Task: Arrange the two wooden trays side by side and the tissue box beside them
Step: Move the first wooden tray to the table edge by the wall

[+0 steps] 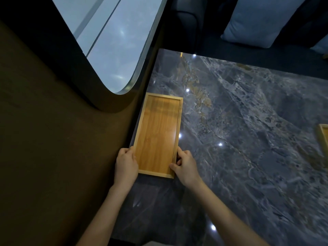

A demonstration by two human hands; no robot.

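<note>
An empty rectangular wooden tray (158,132) lies lengthwise on the dark marble table (248,139), along its left edge by the wall. My left hand (126,163) grips the tray's near left side. My right hand (186,166) grips the near right side, thumb on the rim. A second wooden tray (324,139) shows only as a corner at the right edge of the view. No tissue box is in view.
A brown wall (53,139) with a rounded window (110,41) runs close along the table's left side. A dark sofa with a light blue cushion (257,23) stands beyond the table's far edge. Ceiling lights glint on the glossy marble.
</note>
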